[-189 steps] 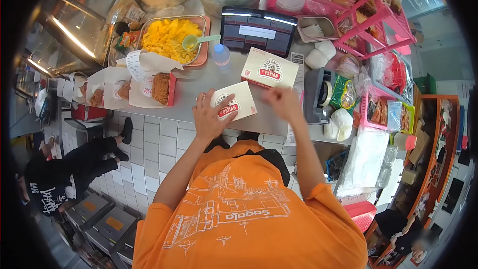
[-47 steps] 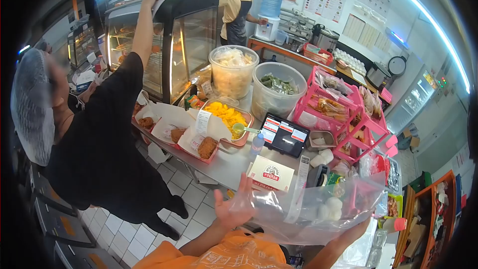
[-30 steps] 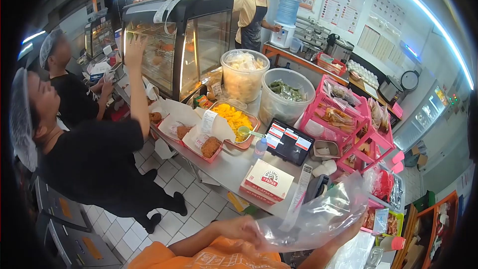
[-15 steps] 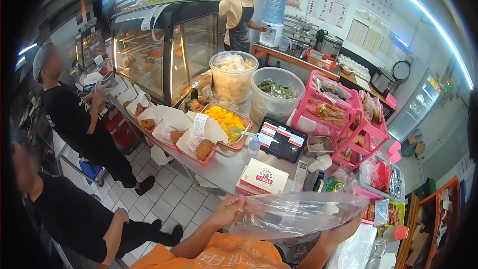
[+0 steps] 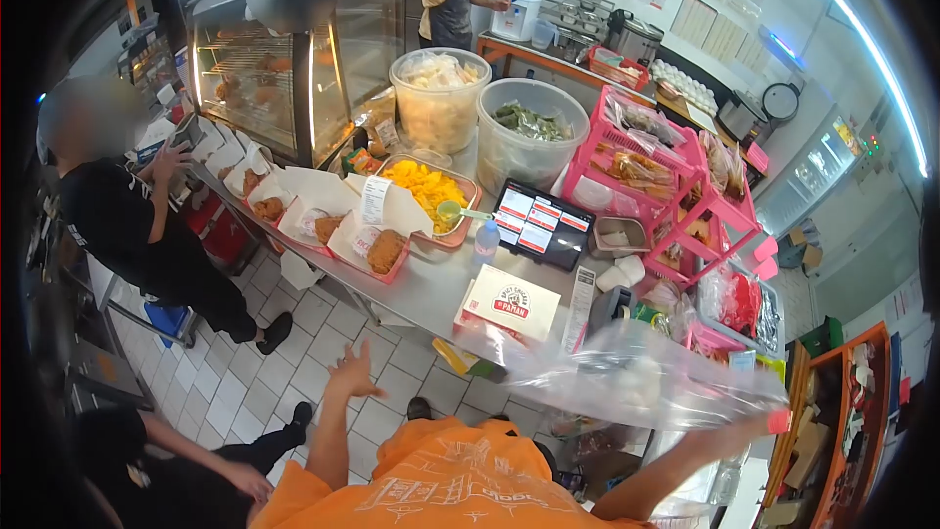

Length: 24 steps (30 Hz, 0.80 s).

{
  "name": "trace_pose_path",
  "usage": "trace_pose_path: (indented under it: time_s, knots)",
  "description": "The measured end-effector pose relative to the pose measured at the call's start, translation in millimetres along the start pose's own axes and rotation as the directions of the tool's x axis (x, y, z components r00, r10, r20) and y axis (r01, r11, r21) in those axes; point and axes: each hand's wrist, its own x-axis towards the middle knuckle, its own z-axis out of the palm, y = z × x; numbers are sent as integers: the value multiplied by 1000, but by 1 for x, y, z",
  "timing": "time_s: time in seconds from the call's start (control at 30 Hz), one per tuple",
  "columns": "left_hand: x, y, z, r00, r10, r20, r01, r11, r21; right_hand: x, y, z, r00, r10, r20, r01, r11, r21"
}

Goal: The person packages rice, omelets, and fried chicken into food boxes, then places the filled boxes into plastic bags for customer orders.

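A clear plastic bag (image 5: 627, 377) stretches across the front of the counter, puffed out and see-through. At its right end my right hand (image 5: 729, 439) grips it, the fingers partly hidden behind the film. My left hand (image 5: 354, 372) is off the bag, raised over the tiled floor with fingers spread and nothing in them. Just behind the bag sits a closed white and red food box (image 5: 511, 302), its front partly covered by the film. To the right of that box lies a long printed receipt (image 5: 580, 306).
Open boxes of fried chicken (image 5: 384, 253) line the counter edge. Behind are a tablet (image 5: 543, 222), a small bottle (image 5: 487, 240), a tray of yellow food (image 5: 431, 192), large tubs (image 5: 529, 132) and pink racks (image 5: 636, 152). One co-worker (image 5: 117, 225) stands left; another (image 5: 127, 460) is nearer.
My left hand has let go of the bag and swung left, fingers opening. My right hand has drawn the bag to the right. The nearer co-worker's position has shifted, and the view has tilted down.
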Motion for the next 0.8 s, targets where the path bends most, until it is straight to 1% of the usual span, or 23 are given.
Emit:
trace_pose_path:
  time_s: [0.03,0.1,0.13,0.17,0.2,0.23,0.27,0.3,0.33,0.37,0.4,0.43,0.47,0.5,0.53,0.63,0.73,0.77,0.8]
  knots:
    - [0,7,10,994,4,107,-7,1000,24,-6,31,-9,990,72,120,-75,997,23]
    - [6,25,29,953,11,304,-35,997,75,-30,48,-8,920,246,305,-261,965,11]
    - [4,31,41,919,2,393,-43,995,95,-56,22,3,861,348,370,-361,932,-37]
    - [2,36,52,880,-9,474,-49,993,111,-60,29,-2,854,275,443,-218,960,-175]
    - [5,29,67,772,100,627,-49,994,-98,-64,36,-7,837,198,510,-52,957,-286]
    - [10,23,79,657,239,715,-19,953,-301,-46,89,-33,766,-42,641,368,847,-383]
    - [11,30,82,599,236,765,59,940,-336,-39,111,-36,722,-143,677,486,801,-350]
    - [8,38,91,611,306,730,154,859,-488,-34,117,-32,692,-243,680,563,772,-297]
    - [5,46,99,618,374,691,243,745,-621,-29,124,-25,658,-345,669,630,739,-239]
    - [-1,63,106,712,400,577,286,585,-759,-21,129,-21,600,-446,663,721,662,-207]
    - [-7,80,113,790,417,450,284,401,-871,-12,134,-16,538,-509,672,809,535,-243]
    - [-7,83,115,813,374,446,310,371,-876,10,139,-9,455,-541,708,890,246,-384]
    - [-6,86,116,835,329,441,332,337,-881,16,143,3,524,-406,749,790,-96,-605]
    - [0,63,131,786,319,529,411,370,-833,23,148,14,580,-262,771,617,-477,-626]
    - [4,52,139,720,307,622,493,405,-770,-5,125,9,205,-495,844,449,-719,-531]
    - [-9,61,122,776,485,402,414,88,-906,1,115,14,327,-489,809,655,-500,-567]
    - [-17,87,98,875,325,357,345,97,-934,5,117,14,461,-426,778,782,-220,-583]
    - [-14,79,102,898,310,312,288,121,-950,8,120,12,499,-417,760,808,-93,-582]
    - [-9,63,111,917,297,266,232,145,-962,7,124,16,518,-404,754,822,-10,-570]
